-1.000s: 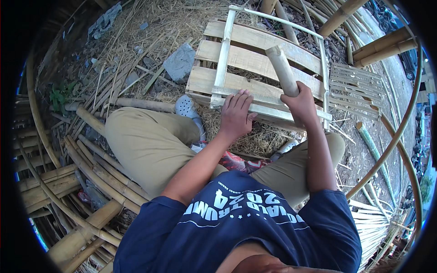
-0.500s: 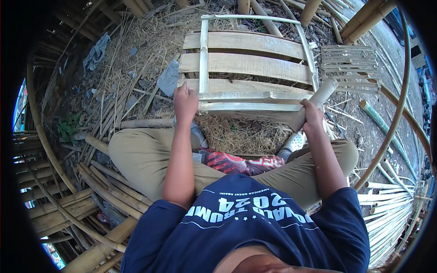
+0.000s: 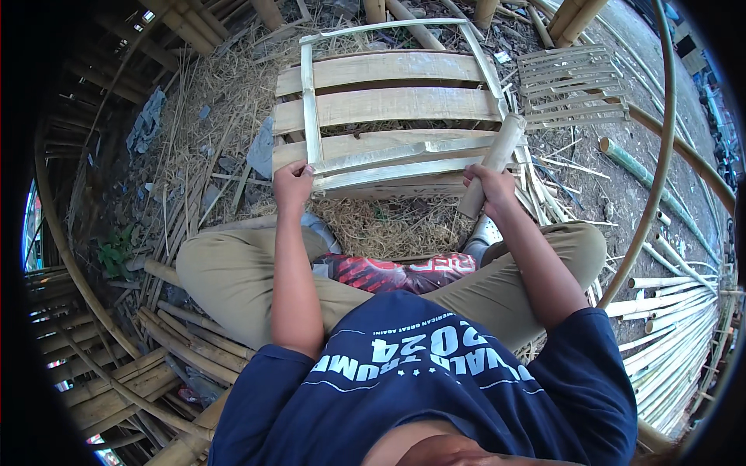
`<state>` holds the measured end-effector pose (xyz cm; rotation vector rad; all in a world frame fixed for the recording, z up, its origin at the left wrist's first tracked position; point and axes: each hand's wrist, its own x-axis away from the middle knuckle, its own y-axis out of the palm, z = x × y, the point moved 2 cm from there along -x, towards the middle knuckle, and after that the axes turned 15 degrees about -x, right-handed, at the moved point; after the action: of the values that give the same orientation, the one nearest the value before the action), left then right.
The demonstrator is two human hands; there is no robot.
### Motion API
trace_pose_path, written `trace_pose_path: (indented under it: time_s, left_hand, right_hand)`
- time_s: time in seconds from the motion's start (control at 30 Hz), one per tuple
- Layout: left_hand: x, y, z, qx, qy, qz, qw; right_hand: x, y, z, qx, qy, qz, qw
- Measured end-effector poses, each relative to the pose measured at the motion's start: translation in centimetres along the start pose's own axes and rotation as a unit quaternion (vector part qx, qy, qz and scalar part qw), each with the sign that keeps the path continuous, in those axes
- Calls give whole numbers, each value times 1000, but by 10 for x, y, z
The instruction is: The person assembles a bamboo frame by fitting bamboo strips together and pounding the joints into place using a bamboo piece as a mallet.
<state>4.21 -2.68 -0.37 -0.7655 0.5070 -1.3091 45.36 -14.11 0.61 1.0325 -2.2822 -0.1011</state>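
Observation:
In front of my crossed legs lies a rectangular frame of pale split-bamboo strips [image 3: 308,97], resting over a platform of wide wooden slats [image 3: 388,105]. Closed on the frame's near left corner is my left hand [image 3: 293,186], thumb and fingers pinching the strip ends. Two near strips [image 3: 396,167] run side by side from there toward my right hand [image 3: 493,190]. That hand wraps around a short, thick bamboo piece [image 3: 501,147], held tilted with its top leaning away to the right, over the frame's near right corner. The strips' right ends are partly hidden behind it.
A small rack of thin bamboo slats [image 3: 571,85] lies beyond the platform's right side. A green bamboo pole [image 3: 660,190] and a pile of pale poles [image 3: 668,342] are at the right. Curved bamboo [image 3: 660,155] arches up there. Straw and scraps cover the ground at left.
The view has swung, shifting the scene left. My left hand has come slightly nearer to me at the frame's corner. The right hand, still gripping the bamboo piece, has also drawn a little nearer.

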Motion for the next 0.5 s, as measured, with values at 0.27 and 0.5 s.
trace_pose_path:
  time_s: [0.27,0.5]
  left_hand:
    - [12,6,19,75,-71,-77,992]
    - [28,19,30,101,-79,-105,986]
  right_hand:
    - [-9,3,-26,113,-158,-23,981]
    - [-53,10,-50,119,-134,-1,984]
